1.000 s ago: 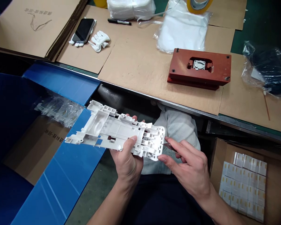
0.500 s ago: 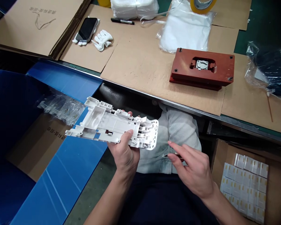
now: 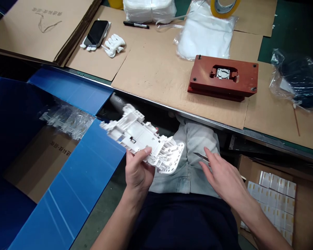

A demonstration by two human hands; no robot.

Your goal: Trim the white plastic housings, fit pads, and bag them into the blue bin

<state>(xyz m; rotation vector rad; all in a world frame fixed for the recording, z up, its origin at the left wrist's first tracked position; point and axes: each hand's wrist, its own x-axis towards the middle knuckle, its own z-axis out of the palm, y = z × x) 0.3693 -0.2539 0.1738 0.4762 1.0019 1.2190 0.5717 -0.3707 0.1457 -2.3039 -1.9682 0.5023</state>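
The left hand (image 3: 139, 172) clamps the white plastic frame (image 3: 146, 137), thumb across its upper face and fingertips showing at its far edge; the frame slants above the lap, its slotted end toward the right hand (image 3: 226, 180). That hand, well apart from it, holds a slim blade (image 3: 201, 156) jutting between parted thumb and forefinger; its other fingers are hidden.

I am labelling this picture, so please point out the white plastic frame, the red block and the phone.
White plastic frame (image 3: 144, 137), head view: its flat middle panel.
Red block (image 3: 220, 85), head view: top face.
Phone (image 3: 96, 33), head view: screen.
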